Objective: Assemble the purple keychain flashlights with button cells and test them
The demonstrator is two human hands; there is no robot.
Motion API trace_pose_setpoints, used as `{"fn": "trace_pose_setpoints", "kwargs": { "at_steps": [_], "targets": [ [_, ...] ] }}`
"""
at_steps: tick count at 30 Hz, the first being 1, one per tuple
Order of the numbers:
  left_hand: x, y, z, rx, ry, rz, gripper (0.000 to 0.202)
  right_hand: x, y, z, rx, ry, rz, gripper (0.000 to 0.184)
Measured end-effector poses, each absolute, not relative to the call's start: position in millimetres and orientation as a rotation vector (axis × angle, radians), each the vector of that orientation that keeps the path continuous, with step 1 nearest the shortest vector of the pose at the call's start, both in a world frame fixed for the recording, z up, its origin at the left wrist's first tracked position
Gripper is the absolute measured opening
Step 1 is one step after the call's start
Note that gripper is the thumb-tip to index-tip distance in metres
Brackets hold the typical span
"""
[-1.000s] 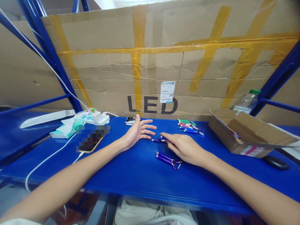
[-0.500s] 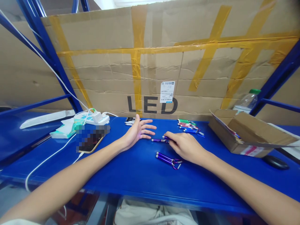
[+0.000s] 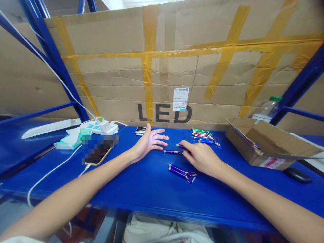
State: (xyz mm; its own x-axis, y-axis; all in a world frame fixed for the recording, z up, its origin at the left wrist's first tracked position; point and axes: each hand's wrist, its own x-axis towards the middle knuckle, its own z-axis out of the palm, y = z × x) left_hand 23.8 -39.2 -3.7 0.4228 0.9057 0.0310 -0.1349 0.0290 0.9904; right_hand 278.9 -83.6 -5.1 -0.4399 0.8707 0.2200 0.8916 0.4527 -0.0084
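My left hand (image 3: 149, 141) rests on the blue table (image 3: 141, 182), palm up with its fingers spread and nothing in it. Just right of it, my right hand (image 3: 199, 157) is closed on a purple pen (image 3: 180, 146), whose tip sticks out toward the left. A second purple pen (image 3: 171, 152) lies on the table between the two hands. Two more purple pens (image 3: 181, 171) lie side by side below my right hand.
A bunch of green, red and blue pens (image 3: 205, 136) lies behind my right hand; black pens (image 3: 140, 130) lie behind the left. An open cardboard box (image 3: 268, 143), a bottle (image 3: 267, 108) and a mouse (image 3: 297, 175) stand right. A phone (image 3: 97, 153), power strip (image 3: 100, 127) and cables sit left.
My right hand has closed on a purple pen and lifted it slightly off the table, drawing back a little to the right. My left hand has stayed still.
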Motion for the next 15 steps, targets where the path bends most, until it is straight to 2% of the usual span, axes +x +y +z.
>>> {"fn": "trace_pose_setpoints", "kwargs": {
  "at_steps": [15],
  "targets": [
    [23.2,-38.6,-4.5,1.277,0.772,0.945,0.09,279.6,-81.7,-6.8,-1.536,-2.513,-0.122,0.025]
  ]
}}
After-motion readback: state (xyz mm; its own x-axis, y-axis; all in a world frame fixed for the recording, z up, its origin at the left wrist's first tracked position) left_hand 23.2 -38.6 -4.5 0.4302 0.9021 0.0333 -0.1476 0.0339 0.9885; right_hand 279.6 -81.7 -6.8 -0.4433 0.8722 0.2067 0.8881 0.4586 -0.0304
